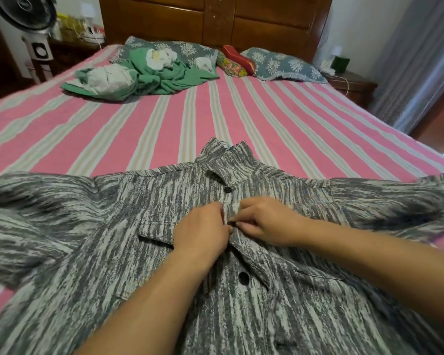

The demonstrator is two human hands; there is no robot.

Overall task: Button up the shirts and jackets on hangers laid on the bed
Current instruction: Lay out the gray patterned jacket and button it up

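My grey streaked shirt (241, 290) lies flat on the striped bed (139, 129), collar at twelve o'clock, its button line running twelve to six. My left hand (203, 231) and right hand (264, 221) meet on that line, each grip pinched shut on the shirt edge. One button (227, 190) sits fastened at twelve o'clock; another button (243, 277) waits at six, equally near both hands.

Bed (280, 119), pink striped cover. On it: grey shirt (113, 252) spread flat near edge; green cloth heap (162, 75), two pillows (280, 64), red cushion (237, 58) by headboard.
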